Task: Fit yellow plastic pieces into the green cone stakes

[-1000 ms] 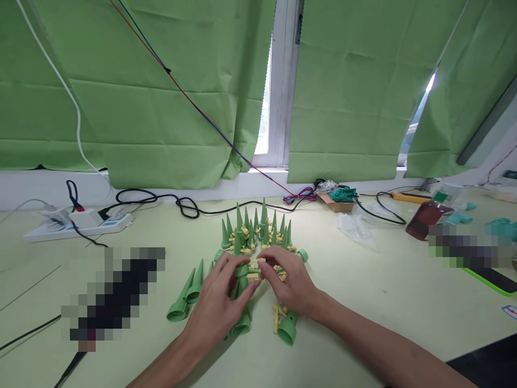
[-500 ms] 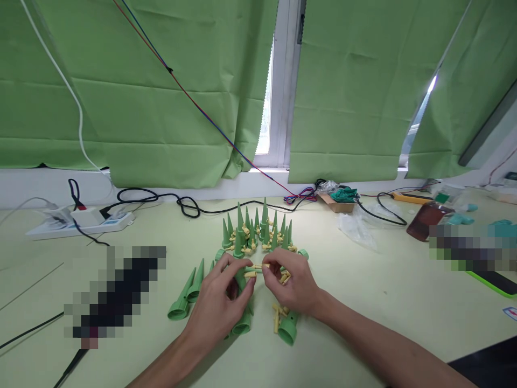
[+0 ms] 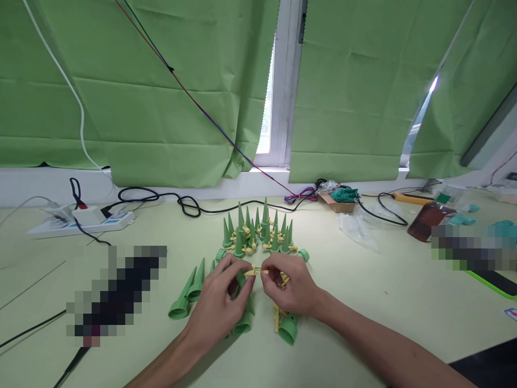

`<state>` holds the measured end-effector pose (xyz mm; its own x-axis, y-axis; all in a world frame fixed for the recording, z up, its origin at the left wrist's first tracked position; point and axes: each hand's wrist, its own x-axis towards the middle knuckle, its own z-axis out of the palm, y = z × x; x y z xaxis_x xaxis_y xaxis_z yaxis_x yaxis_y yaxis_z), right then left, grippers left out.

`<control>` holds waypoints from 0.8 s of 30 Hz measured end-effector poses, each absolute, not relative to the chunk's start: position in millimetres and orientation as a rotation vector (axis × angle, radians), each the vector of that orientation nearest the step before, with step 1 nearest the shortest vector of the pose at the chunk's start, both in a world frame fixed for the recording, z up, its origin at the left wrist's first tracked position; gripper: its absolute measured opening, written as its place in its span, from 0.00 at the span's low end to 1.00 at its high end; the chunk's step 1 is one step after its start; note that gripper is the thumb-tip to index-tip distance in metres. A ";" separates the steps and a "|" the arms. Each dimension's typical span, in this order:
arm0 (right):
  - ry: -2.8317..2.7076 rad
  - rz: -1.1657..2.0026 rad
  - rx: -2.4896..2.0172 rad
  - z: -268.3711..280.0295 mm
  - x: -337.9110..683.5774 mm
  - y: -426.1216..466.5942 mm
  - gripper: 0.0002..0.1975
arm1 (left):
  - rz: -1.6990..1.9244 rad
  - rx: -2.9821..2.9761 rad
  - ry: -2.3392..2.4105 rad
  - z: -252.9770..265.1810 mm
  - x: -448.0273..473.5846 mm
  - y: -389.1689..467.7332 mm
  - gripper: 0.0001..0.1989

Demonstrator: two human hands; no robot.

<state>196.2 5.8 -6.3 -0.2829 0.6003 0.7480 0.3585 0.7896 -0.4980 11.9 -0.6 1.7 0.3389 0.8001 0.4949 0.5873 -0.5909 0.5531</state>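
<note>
Thumb and fingertips of my left hand pinch a small yellow plastic valve. Facing it, my right hand is closed in a pinch at the other end of the small yellow parts, with most of its grip hidden by the fingers. Under and beside my left hand lie green plastic spikes, hollow and cone-shaped. Below my right hand, loose yellow valves lie near a green spike with its open end toward me. Beyond both hands, several green spikes stand upright with yellow valves attached low down.
A power strip with plugs sits at the left, and a black cable runs along the back. At right are a plastic bag, a small cardboard box and a brown bottle. Green curtains hang behind.
Between the fingertips, the yellow parts have shifted and turned slightly. Both hands stay in nearly the same place; the spikes on the table have not moved.
</note>
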 end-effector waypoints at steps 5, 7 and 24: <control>-1.896 0.292 -0.716 -6.4 196.3 6.1 0.03 | 1.078 2.321 1.235 2.6 11.8 -1.3 0.08; -1.893 0.294 -0.709 -6.1 196.3 5.7 0.03 | 1.060 2.314 1.235 2.9 12.1 -1.2 0.08; -1.932 0.318 -0.686 -9.3 195.7 5.6 0.02 | 1.002 2.298 1.191 4.3 13.1 -3.3 0.08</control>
